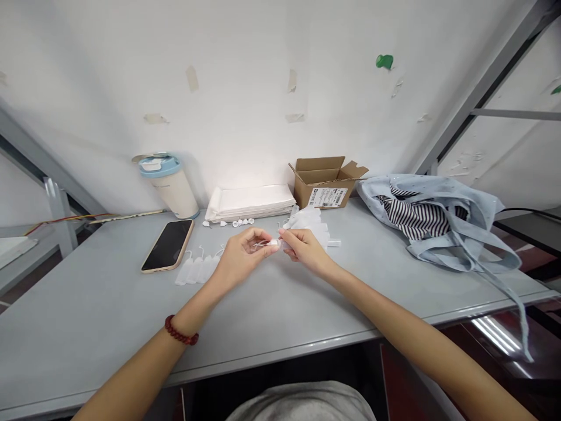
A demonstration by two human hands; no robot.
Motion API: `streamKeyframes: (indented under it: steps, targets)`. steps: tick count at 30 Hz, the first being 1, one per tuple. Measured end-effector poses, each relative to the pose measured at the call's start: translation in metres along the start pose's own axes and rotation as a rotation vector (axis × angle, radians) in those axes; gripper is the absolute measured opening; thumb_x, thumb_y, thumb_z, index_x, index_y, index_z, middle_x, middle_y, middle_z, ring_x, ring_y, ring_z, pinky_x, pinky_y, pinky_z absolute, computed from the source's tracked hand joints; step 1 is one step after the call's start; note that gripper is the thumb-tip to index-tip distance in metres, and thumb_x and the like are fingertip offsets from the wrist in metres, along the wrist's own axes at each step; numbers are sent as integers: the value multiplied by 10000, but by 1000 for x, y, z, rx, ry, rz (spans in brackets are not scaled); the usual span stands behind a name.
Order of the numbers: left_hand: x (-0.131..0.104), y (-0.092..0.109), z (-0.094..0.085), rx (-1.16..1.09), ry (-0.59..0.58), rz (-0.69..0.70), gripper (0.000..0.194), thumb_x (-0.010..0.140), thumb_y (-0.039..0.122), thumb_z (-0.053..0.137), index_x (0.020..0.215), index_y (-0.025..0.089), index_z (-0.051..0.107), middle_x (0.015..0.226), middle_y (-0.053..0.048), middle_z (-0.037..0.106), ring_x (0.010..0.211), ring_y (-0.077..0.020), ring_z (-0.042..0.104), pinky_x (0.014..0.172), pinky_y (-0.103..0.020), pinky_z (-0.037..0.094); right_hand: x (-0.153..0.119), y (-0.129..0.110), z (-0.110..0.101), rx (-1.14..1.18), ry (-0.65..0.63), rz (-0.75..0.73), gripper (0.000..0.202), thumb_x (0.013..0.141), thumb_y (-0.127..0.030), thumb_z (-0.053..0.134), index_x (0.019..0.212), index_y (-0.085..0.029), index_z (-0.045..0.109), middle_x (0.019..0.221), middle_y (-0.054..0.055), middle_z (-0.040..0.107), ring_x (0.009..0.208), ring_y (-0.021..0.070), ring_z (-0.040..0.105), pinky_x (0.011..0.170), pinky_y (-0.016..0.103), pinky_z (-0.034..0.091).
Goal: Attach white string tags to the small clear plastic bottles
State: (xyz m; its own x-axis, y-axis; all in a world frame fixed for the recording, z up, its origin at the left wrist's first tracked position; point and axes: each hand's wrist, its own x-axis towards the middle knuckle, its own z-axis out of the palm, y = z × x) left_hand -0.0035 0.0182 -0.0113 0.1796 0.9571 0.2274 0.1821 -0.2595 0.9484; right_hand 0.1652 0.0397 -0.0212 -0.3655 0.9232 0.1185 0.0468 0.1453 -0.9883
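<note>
Head view, left fingers (pixel 265 252) pinching cap (pixel 274 242), right fingers (pixel 291 236) pinching clear piece (pixel 286 246)

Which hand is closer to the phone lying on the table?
The left. The left hand is just to the right of the phone, with some small white pouches partly between them; the right hand is farther right, beyond the left hand.

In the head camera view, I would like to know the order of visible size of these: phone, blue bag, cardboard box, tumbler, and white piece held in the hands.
1. Blue bag
2. Cardboard box
3. Tumbler and phone: too similar to rank
4. White piece
</note>
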Motion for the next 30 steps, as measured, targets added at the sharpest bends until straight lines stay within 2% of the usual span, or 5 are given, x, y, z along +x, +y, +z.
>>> streamKeyframes:
  steps: [4,7,16,25,30]
  targets:
    - [2,5,-3,-183,-28,-180,357,674,380,767,914,157,625,785,-21,662,652,-153,632,716,-336,517,-5,1,3,-274,140,-198,457,893,-498,419,565,-187,355,533,-45,306,518,79,291,495,242,232]
    - [2,5,-4,-212,-19,-163,393,641,331,793,939,165,598,778,-9,655,663,-150,628,707,-333,518,-7,1,4,-388,168,-294,416,905,-439,395,576,-190,345,536,-44,305,523,82,282,510,247,238]
    - [-4,2,6,6,54,83,253,690,237,735,889,209,581,932,-23,634,897,-172,619,833,-315,505,-1,0,1,-30,27,-9,439,858,-493,458,556,-208,314,477,-74,244,435,64,220,437,235,186]
    - [-2,14,-2,57,-119,-61,282,779,452,636,726,176,655,633,-15,625,560,-153,584,595,-289,485,-9,-5,5,-277,195,-233,412,892,-467,420,595,-181,420,536,-41,350,529,89,326,511,241,265]
    - [-5,7,-2,180,-62,142,165,760,339,680,844,198,669,784,-33,678,683,-169,607,669,-295,492,-7,-3,4,-329,176,-259,398,900,-409,401,573,-184,385,537,-41,332,531,87,312,515,242,255]
